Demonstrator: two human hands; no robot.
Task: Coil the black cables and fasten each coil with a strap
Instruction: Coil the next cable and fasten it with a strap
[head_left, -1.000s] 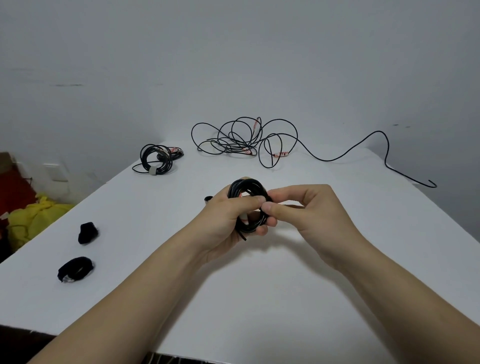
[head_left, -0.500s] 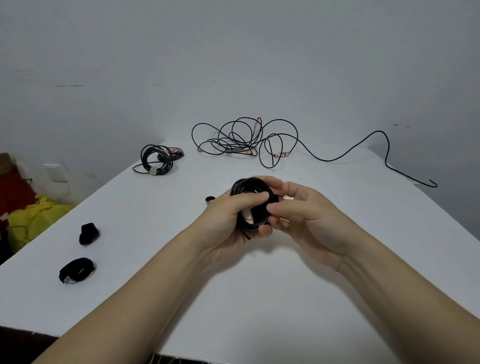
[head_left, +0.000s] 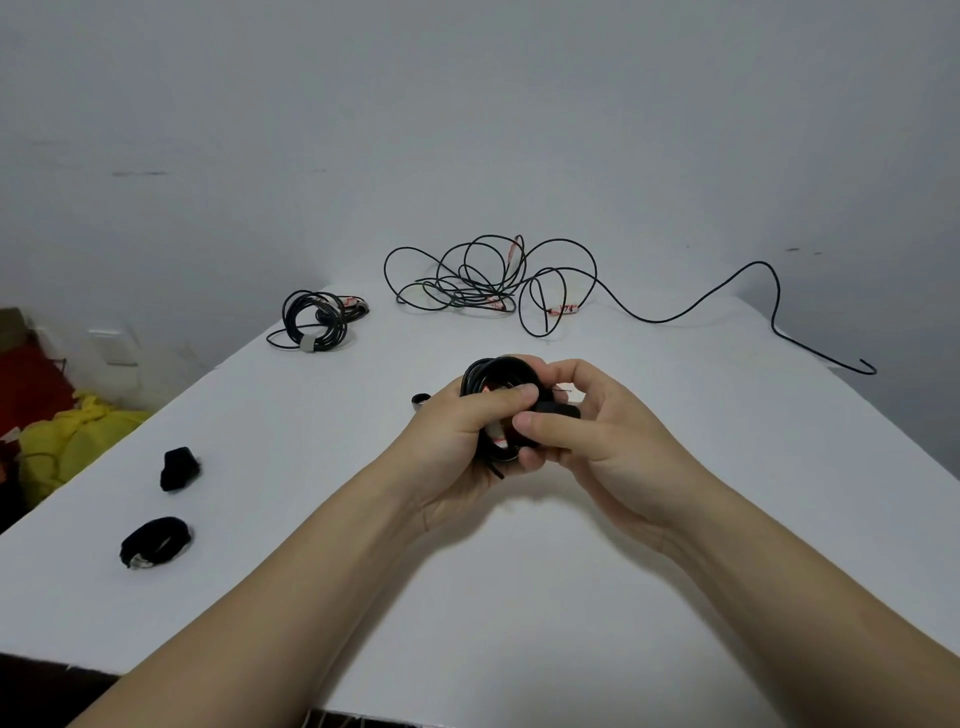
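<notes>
We hold the coiled black cable above the white table, left hand curled round its loops, right hand pinching the black strap; if the left grip slackens, the loops may spring apart; a loose strap could slip off.

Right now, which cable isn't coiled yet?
The far cable, sprawled loose, one end trailing right. The left coil wears a grey strap; the third coil is gripped by left hand and right hand.
</notes>
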